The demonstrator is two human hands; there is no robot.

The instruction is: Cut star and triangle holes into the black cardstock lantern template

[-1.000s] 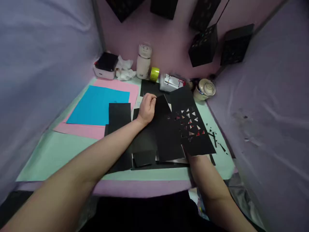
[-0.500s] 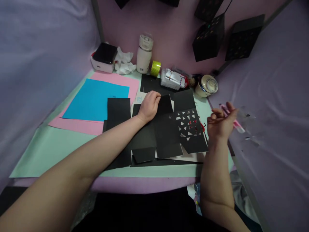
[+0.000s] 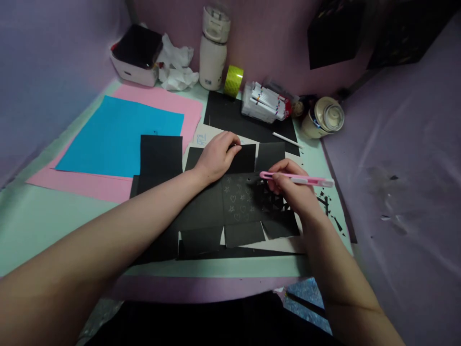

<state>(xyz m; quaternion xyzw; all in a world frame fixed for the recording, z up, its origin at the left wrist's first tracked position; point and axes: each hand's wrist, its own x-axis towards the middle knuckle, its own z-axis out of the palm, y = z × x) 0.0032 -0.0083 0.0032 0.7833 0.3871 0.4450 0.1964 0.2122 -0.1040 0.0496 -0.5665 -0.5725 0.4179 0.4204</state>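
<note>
Black card [image 3: 201, 204] with cut flaps lies on the table. Small hearts and stars are drawn in its middle panel, and cut triangular holes show on its right panel, partly under my right hand. My left hand [image 3: 220, 153] rests on the card's upper part, its fingers curled at the top flap; whether they pinch it is hard to tell. In my right hand [image 3: 290, 185] is a pink craft knife [image 3: 302, 179], held nearly level over the card's right side. Beneath the card are a pale board [image 3: 279, 243] and more black sheets.
Blue paper [image 3: 118, 137] and pink paper [image 3: 118, 190] lie at the left. Along the back stand a black-and-white box [image 3: 139, 55], tissues, a white bottle [image 3: 213, 57], yellow tape [image 3: 234, 81], a pen case [image 3: 264, 102] and a cup [image 3: 322, 117]. Black scraps lie at the right.
My right hand has come in from the right with the pink knife, now over the card. My left hand stays at the top flap. The view has shifted closer to the table.
</note>
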